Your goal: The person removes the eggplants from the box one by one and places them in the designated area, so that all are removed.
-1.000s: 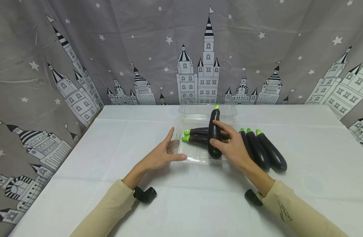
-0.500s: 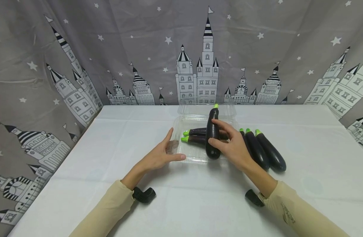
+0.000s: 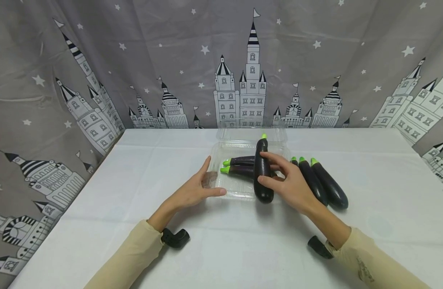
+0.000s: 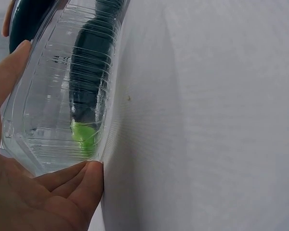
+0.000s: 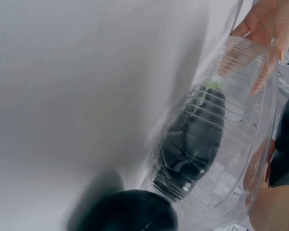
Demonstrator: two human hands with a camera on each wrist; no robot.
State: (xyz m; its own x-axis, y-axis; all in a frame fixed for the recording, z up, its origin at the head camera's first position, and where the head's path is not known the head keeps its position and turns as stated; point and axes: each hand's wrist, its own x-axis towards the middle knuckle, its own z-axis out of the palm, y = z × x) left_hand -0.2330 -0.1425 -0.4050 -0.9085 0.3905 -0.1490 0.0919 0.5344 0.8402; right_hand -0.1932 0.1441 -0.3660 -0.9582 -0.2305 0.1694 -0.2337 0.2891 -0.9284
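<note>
My right hand (image 3: 290, 184) grips a dark purple eggplant (image 3: 263, 172) with a green stem, thumb on its near side and fingers on the far side. It is held lengthwise over a clear plastic clamshell container (image 3: 239, 188). Two more eggplants (image 3: 239, 171) lie crosswise inside, stems to the left and partly covered by the held one. My left hand (image 3: 192, 192) is at the container's left end, thumb along the front rim. In the left wrist view its fairly straight fingers (image 4: 89, 185) touch the end wall, and one eggplant (image 4: 89, 72) shows through the ribbed plastic.
To the right lie loose eggplants (image 3: 328, 184), one of them mostly hidden behind my right hand. The container's hinged lid (image 3: 239, 132) stands open at the back. A white cloth (image 3: 214, 257) covers the table, and a grey castle-print curtain (image 3: 135, 72) hangs behind.
The right hand with its eggplant has shifted slightly toward me and to the right. The left hand stays at the container.
</note>
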